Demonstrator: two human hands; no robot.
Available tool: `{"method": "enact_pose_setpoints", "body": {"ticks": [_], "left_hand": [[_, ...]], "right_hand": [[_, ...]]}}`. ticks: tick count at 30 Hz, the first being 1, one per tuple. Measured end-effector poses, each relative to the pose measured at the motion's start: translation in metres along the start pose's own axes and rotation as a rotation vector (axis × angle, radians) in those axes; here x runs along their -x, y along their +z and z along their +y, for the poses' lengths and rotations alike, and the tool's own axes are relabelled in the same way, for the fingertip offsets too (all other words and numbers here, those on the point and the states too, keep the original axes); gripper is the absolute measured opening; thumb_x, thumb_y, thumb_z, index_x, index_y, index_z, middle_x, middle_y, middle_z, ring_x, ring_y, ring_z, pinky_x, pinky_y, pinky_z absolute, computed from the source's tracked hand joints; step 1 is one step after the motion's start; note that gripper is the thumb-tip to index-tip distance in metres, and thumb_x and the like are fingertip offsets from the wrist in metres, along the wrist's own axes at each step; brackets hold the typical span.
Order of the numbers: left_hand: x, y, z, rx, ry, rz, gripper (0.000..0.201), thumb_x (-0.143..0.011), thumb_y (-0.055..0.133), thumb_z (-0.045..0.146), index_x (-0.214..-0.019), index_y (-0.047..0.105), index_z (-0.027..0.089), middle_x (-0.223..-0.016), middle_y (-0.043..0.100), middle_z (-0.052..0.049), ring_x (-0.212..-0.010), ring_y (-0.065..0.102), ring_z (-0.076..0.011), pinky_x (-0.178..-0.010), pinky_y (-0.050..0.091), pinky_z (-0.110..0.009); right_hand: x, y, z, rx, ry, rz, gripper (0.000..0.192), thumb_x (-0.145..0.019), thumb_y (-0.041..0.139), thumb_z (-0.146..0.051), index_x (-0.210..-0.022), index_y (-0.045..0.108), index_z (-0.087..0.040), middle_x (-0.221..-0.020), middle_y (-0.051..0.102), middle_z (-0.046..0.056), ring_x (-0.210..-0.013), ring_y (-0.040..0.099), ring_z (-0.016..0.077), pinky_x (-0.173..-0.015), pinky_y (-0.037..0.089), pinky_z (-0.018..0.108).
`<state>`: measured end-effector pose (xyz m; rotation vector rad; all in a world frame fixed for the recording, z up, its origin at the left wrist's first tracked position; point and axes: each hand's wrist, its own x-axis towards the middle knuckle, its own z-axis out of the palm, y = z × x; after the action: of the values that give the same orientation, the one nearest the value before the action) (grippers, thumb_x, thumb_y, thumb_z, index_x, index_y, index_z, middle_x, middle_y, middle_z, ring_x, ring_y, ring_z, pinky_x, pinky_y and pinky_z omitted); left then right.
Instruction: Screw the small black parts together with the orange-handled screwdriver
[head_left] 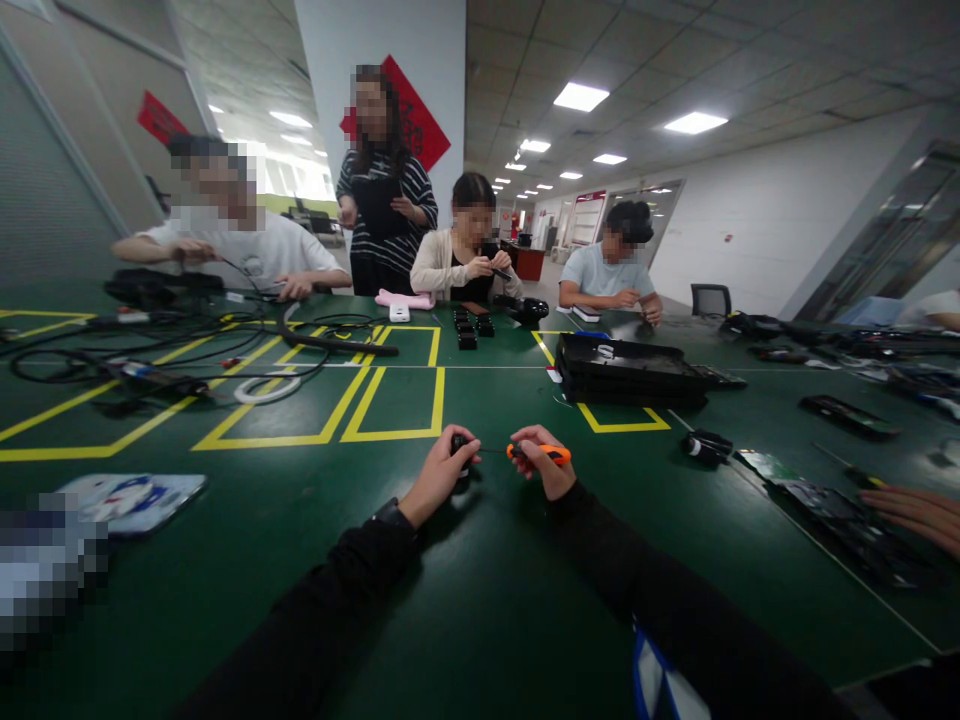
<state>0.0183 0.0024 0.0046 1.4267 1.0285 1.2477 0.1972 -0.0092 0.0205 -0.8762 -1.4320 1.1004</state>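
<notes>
My left hand (442, 468) is closed around a small dark part (459, 447), held just over the green table (315, 600). Its kind cannot be made out, since my fingers cover much of it. In my right hand (544, 462) is a screwdriver (556, 455) with an orange and black handle, gripped between thumb and fingers. The thin shaft points left, and its tip reaches the dark part or lies very close to it; I cannot tell whether they touch.
Ahead on the right lies a stack of black trays (630, 370). Black cables (225, 350) and a white ring (268, 388) spread left. An opened device (840, 520) and another person's hand (919, 515) are at right. Several people sit or stand across the table.
</notes>
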Motion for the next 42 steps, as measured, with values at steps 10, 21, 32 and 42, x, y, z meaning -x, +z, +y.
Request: {"method": "enact_pose_setpoints", "body": {"ticks": [10,21,32,42], "left_hand": [[-0.004,-0.004,-0.001,0.073,0.01,0.101,0.028,-0.072,0.054,0.037,-0.091,0.049,0.018,-0.083,0.055,-0.002,-0.066,0.057,-0.0113,-0.06,0.045,-0.024],[-0.002,-0.008,-0.001,-0.081,0.091,0.188,0.028,-0.076,0.048,0.04,-0.095,0.048,0.019,-0.079,0.056,-0.001,-0.059,0.053,-0.0097,-0.053,0.043,-0.022],[-0.004,-0.008,-0.005,0.007,0.051,0.105,0.026,-0.077,0.047,0.036,-0.096,0.044,0.019,-0.079,0.054,0.0,-0.059,0.053,-0.0089,-0.056,0.044,-0.022],[-0.003,-0.006,0.0,0.018,0.02,0.125,0.027,-0.074,0.049,0.039,-0.092,0.047,0.018,-0.077,0.054,0.0,-0.058,0.054,-0.009,-0.055,0.044,-0.022]], "right_hand": [[-0.004,-0.004,0.005,0.069,-0.097,-0.042,0.016,-0.062,0.064,-0.024,-0.074,0.062,-0.015,-0.066,0.058,0.001,-0.047,0.048,0.0073,-0.044,0.038,0.021],[-0.009,-0.005,0.012,-0.054,0.028,0.025,0.029,-0.058,0.065,-0.023,-0.085,0.056,-0.016,-0.067,0.061,0.001,-0.045,0.05,0.0089,-0.041,0.038,0.021],[-0.007,-0.001,0.016,-0.147,0.058,-0.082,0.022,-0.065,0.063,-0.031,-0.082,0.061,-0.017,-0.087,0.06,0.006,-0.064,0.056,0.0128,-0.048,0.042,0.022],[-0.008,-0.004,0.015,-0.11,0.086,-0.011,0.023,-0.058,0.068,-0.026,-0.076,0.06,-0.015,-0.065,0.059,0.001,-0.05,0.053,0.011,-0.046,0.045,0.025]]}}
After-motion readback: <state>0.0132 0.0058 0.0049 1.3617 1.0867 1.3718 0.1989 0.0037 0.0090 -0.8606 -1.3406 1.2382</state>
